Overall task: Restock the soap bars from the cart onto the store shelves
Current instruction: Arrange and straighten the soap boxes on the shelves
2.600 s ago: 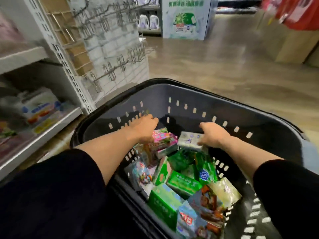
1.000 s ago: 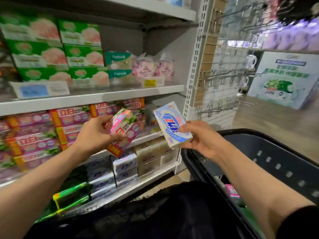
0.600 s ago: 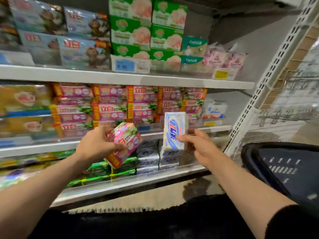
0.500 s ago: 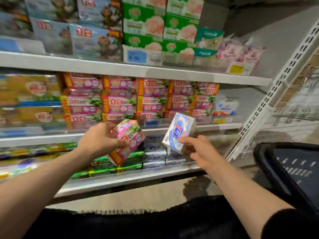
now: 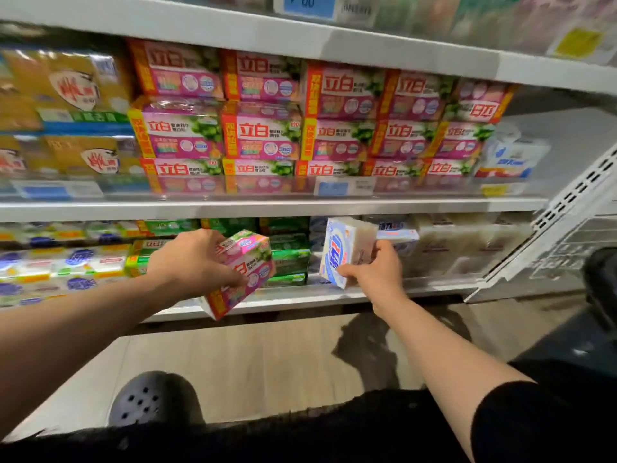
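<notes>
Step in hand, as judged: shelving. Two soap packs are out of the cart and at the shelves; neither is yet placed.

The right hand [image 5: 374, 274] pinches a white pack [image 5: 345, 250] at its lower corner, thumb on the printed face, fingers curled behind. The pack stands on end, slightly tilted, at the mouth of the lower shelf [image 5: 300, 297], just in front of a stack of like white packs [image 5: 397, 235]. Whether it touches the shelf board cannot be told.

The left hand [image 5: 193, 260] grips a pink pack [image 5: 242, 272] from above, fingers wrapped over its near side. The pack is tilted, one corner down, in front of the lower shelf and clear of it. Its matching stock, the pink stacks [image 5: 300, 115], fills the middle shelf [image 5: 267, 207] above.

Next move, as judged: the white pack needs turning flat and pushing in onto or beside its stack before release. The pink pack then needs lifting to the middle shelf, where the rows look full to the front; a gap must be found.

The cart [image 5: 601, 289] is at the right edge, near the shelves; its contents are out of view.
</notes>
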`<state>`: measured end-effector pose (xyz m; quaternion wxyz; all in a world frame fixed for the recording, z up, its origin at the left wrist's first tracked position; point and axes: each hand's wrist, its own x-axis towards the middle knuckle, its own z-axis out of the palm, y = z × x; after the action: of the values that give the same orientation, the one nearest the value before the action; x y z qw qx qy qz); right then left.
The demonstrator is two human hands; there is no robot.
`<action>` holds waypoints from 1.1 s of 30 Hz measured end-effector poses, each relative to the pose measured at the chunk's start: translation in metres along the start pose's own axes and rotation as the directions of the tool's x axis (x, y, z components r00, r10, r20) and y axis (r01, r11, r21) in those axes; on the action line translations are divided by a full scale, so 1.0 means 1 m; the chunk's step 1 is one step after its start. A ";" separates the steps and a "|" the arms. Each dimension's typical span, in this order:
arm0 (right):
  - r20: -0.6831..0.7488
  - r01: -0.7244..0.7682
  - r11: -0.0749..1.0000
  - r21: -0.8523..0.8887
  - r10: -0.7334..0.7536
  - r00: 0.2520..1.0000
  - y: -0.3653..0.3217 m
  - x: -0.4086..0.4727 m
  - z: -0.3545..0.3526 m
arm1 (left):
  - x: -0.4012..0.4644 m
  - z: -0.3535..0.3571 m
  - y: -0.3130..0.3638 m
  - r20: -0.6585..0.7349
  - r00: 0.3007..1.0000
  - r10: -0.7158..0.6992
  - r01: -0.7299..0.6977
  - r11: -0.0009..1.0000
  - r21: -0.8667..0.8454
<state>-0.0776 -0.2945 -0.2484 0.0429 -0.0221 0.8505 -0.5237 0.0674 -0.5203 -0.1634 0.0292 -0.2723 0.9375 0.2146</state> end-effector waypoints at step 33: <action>-0.327 0.235 0.875 -0.423 -0.389 0.861 0.024 0.030 0.047 | 0.037 0.035 0.011 0.066 0.998 -0.002 0.003 1.000 -0.006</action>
<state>-0.1031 -0.3282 -0.2925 -0.2249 -0.0615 0.9083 -0.3474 0.0280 -0.5157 -0.1976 0.0599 -0.2664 0.9350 0.2263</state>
